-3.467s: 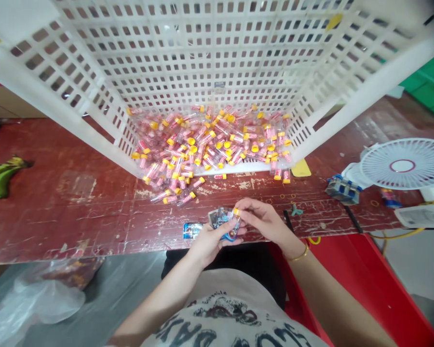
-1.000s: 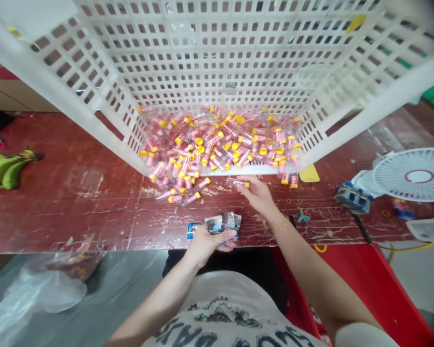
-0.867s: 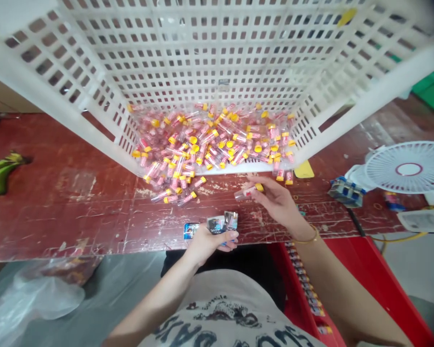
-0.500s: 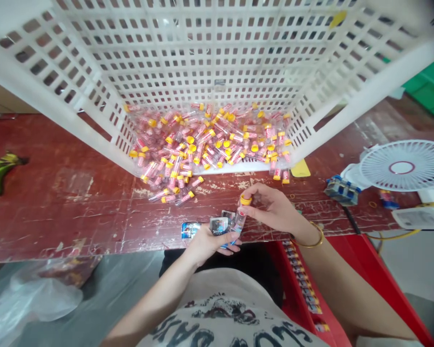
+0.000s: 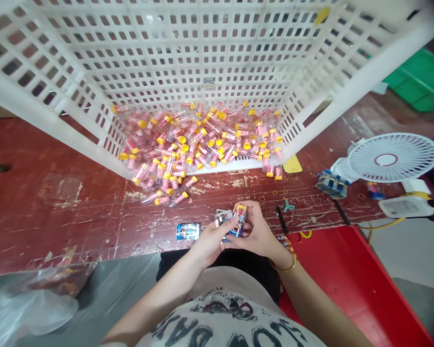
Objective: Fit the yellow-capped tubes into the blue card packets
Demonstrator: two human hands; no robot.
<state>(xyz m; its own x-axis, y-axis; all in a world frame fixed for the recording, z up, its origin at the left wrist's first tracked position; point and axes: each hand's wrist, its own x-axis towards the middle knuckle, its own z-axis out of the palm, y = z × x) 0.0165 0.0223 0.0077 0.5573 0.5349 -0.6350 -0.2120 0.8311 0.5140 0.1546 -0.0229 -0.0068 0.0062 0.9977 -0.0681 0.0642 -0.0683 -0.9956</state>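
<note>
our left hand (image 5: 208, 242) pinches small cards (image 5: 221, 218), its grip closed on them; our right hand (image 5: 259, 234) holds a yellow-capped tube (image 5: 240, 220) against them, just above the worktop (image 5: 75, 212) edge.

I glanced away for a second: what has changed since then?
The right hand took a yellow-capped tube from beside the crate and drew it back to the left hand, against the cards held there. The left hand kept its cards; the blue packet on the table and the tube pile stayed.
</note>
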